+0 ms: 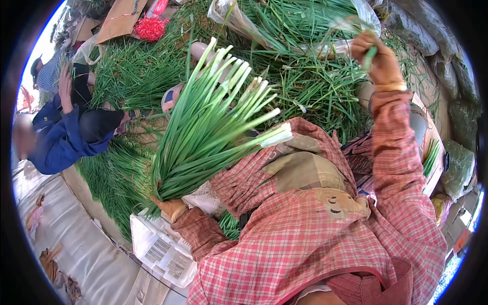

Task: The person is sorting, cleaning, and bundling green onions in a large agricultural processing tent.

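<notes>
My left hand (171,207), in a tan glove and red plaid sleeve, grips the base of a thick bunch of green chives (208,127) whose pale cut ends fan up toward the right. My right hand (380,60) is raised at the upper right and closed on a few green stalks (370,56) at the edge of a big loose pile of chives (305,76). The pile spreads across the ground in front of me.
A person in blue (63,137) crouches at the left beside more chives. A white plastic crate (162,249) sits below my left hand. Red string (151,26), cardboard (119,18) and a clear plastic bag (239,20) lie at the top. Sacks (457,168) line the right.
</notes>
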{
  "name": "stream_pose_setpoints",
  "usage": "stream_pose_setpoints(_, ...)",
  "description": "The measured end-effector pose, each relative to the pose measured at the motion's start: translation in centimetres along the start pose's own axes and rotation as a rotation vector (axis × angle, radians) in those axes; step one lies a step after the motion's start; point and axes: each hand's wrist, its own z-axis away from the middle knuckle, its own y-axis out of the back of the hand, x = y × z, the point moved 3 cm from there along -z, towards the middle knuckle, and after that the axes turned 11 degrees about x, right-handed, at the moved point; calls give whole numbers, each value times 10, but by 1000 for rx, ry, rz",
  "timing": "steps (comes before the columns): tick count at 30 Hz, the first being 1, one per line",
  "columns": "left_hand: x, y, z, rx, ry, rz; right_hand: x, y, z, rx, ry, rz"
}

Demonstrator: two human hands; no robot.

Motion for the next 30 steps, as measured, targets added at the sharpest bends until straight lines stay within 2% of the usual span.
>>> stream_pose_setpoints(1,-14,3,-1,26,75,115,-23,10,9,14,14,-7)
stream_pose_setpoints(2,-37,9,-2,50,150,230,-45,33,15,-19,87,197)
stream_pose_setpoints(3,-50,11,-2,74,226,345,-37,40,15,39,127,587)
stream_pose_setpoints(5,-54,7,1,180,569,635,-11,48,21,169,203,1363)
stream_pose_setpoints(7,-56,5,8,175,629,600,18,44,32,313,252,2140)
stream_pose_setpoints(9,-104,24,14,122,563,570,83,-5,38,-67,20,1692)
stream_pose_setpoints(11,-115,28,15,141,656,639,143,-4,42,-289,-20,1455)
stream_pose_setpoints(13,-93,14,30,244,931,795,179,-9,54,28,-504,928)
stream_pose_setpoints(14,-85,14,30,91,710,531,184,-17,57,102,-465,760)
stream_pose_setpoints(15,-77,13,30,2,477,266,180,-20,57,116,-447,776)
stream_pose_setpoints(18,-75,10,33,8,438,208,157,-27,56,147,-368,756)
stream_pose_setpoints(19,-74,8,37,-21,362,131,139,-27,52,210,-267,840)
stream_pose_setpoints(20,-76,7,39,-84,269,24,115,-24,48,210,-183,726)
stream_pose_setpoints(22,-84,14,37,-227,51,-216,46,-1,40,372,122,686)
stream_pose_setpoints(23,-78,12,40,-275,-14,-354,-2,29,33,552,255,774)
stream_pose_setpoints(24,-72,11,42,-319,-85,-489,-44,44,36,648,504,992)
stream_pose_setpoints(25,-48,1,47,-319,-103,-625,-87,69,36,872,650,1495)
stream_pose_setpoints(27,-15,-13,51,-327,-131,-844,-86,75,36,884,620,2584)
stream_pose_setpoints(29,-18,-13,51,-332,-110,-875,-21,38,36,429,863,2401)
stream_pose_setpoints(30,-21,-14,51,-325,-98,-851,24,-7,37,114,978,2234)
